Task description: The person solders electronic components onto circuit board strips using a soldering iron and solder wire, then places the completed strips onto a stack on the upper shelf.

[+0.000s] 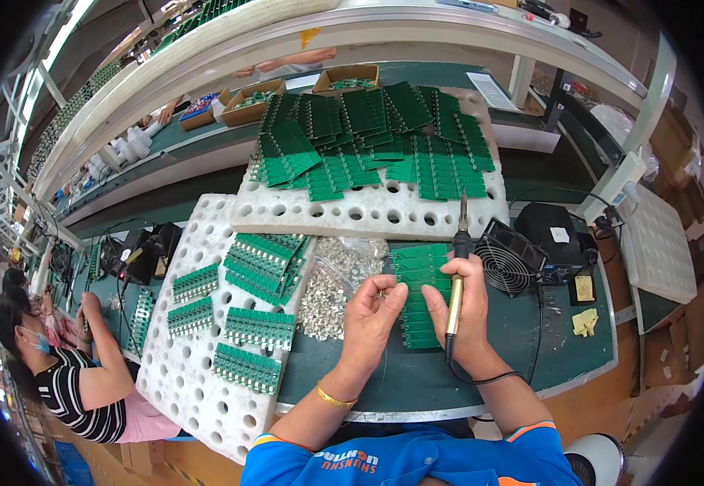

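Note:
A green circuit board panel (421, 328) lies on the dark green bench in front of me. My left hand (372, 320) is at its left edge, fingers curled and thumb bent in; what they pinch, if anything, is hidden. In my right hand (469, 312) is a soldering iron (455, 301) with a gold-coloured handle, its tip pointing up and away from me. The right thumb reaches over the panel's right side. Left of the panel, small metal parts (323, 304) lie in a heap by a clear plastic bag (352, 257).
White foam trays with holes hold finished-looking strips (246, 368) at left and stacked green panels (360, 134) at the back. A fan (504, 263), a soldering station (550, 235) and a yellow sponge (584, 322) stand at right. A co-worker (85, 373) sits at far left.

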Available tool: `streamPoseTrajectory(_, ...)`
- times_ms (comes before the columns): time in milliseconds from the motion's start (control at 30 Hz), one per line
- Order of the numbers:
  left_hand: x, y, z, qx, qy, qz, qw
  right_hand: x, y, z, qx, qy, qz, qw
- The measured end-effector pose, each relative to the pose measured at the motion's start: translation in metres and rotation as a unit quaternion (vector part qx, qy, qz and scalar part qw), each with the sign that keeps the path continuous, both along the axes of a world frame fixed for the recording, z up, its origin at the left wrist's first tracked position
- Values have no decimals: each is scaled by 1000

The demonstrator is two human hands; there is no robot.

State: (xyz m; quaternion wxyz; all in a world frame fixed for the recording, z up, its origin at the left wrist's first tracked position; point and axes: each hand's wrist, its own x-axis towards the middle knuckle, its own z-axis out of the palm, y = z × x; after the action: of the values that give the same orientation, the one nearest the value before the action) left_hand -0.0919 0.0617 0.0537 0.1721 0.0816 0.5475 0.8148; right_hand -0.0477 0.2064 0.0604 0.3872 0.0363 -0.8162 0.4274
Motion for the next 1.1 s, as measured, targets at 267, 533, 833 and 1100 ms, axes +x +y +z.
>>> streamPoseTrajectory(267, 10, -14, 1, -22, 0, -75, 997, 7, -2, 3, -7, 23, 11, 1000)
streamPoseTrajectory(533, -15, -26, 29, -68, -11, 22, 997, 15, 3, 1, -11, 59, 13, 998)
streamPoseTrajectory(833, -96, 0, 121, 22, -34, 163, 986, 28, 12, -9, -43, 86, 35, 995)
streamPoseTrajectory(1100, -198, 20, 139, -170, 138, 89, 972, 35, 20, -15, -40, 97, 49, 993)
